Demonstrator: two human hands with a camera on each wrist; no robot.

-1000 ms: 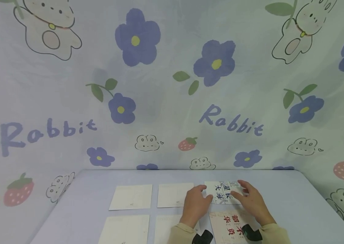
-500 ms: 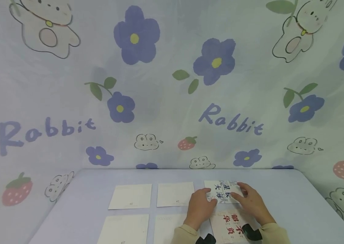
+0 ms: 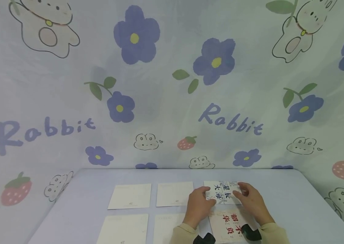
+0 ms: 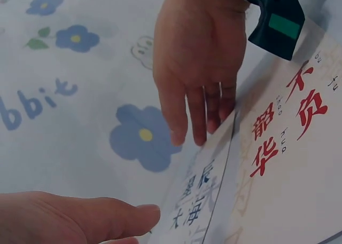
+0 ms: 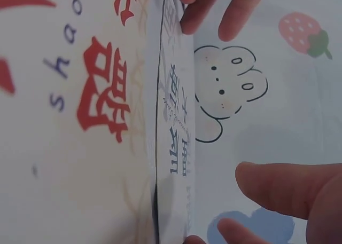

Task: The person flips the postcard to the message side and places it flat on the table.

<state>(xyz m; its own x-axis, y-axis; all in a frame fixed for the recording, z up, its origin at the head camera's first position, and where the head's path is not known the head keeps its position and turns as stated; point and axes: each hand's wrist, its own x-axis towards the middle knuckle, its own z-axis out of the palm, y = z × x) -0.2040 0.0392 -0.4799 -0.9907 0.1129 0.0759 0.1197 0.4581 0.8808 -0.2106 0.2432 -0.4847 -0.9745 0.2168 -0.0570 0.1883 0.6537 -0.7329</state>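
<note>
A white card with blue printed characters (image 3: 222, 193) lies at the back right of the table in the head view. My left hand (image 3: 198, 207) is at its left edge, thumb and forefinger spread apart. At its right edge is my right hand (image 3: 252, 202), the thumb reaching over the card's border. Seen from the left wrist, the right hand's fingers (image 4: 196, 116) extend fairly straight down to the card's edge, and the left thumb (image 4: 144, 217) is beside it. Just in front lies a cream card with red characters (image 3: 229, 223), partly covered by the right wrist's strap.
Several plain cream cards lie in rows to the left, including a back-left card (image 3: 130, 196), a back-middle card (image 3: 173, 194) and a front-left card (image 3: 126, 227). The left forearm covers part of the front-middle card (image 3: 166, 226). A patterned cloth (image 3: 166, 84) hangs behind the pale table (image 3: 80, 189).
My left hand has moved right, closer to the blue-lettered card, and now overlaps its left edge. The right hand has stayed nearly in place, and the cards have hardly shifted.
</note>
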